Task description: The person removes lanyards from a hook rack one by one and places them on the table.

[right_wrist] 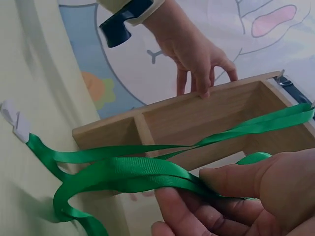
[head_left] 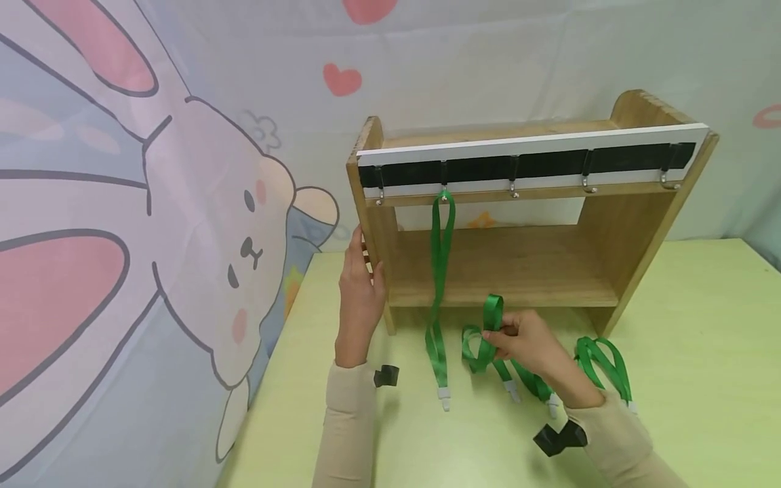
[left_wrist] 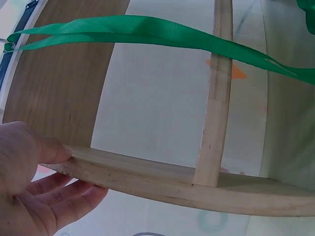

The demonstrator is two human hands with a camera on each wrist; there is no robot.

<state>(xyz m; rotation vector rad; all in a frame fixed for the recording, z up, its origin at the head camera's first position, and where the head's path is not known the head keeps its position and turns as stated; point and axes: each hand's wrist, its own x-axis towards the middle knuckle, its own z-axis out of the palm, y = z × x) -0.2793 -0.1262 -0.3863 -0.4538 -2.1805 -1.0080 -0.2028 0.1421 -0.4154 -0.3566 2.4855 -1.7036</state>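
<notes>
My right hand (head_left: 531, 342) pinches a green lanyard (head_left: 493, 313) between thumb and fingers, low in front of the wooden shelf (head_left: 500, 271). Its ribbon bends into loops beside the fingertips. Another green lanyard (head_left: 438, 271) hangs from the second hook from the left, with its white clip (head_left: 445, 398) down near the table. My left hand (head_left: 361, 291) holds the shelf's left side panel. In the left wrist view the thumb lies on the panel's edge (left_wrist: 128, 172) and the fingers are on its outer face.
A white rail (head_left: 549, 146) with a black strip and several metal hooks runs across the shelf's top front. More green lanyards (head_left: 610, 359) lie on the light green table (head_left: 702, 379), partly behind my right forearm. A cartoon-print cloth (head_left: 201, 224) covers the wall at left and behind.
</notes>
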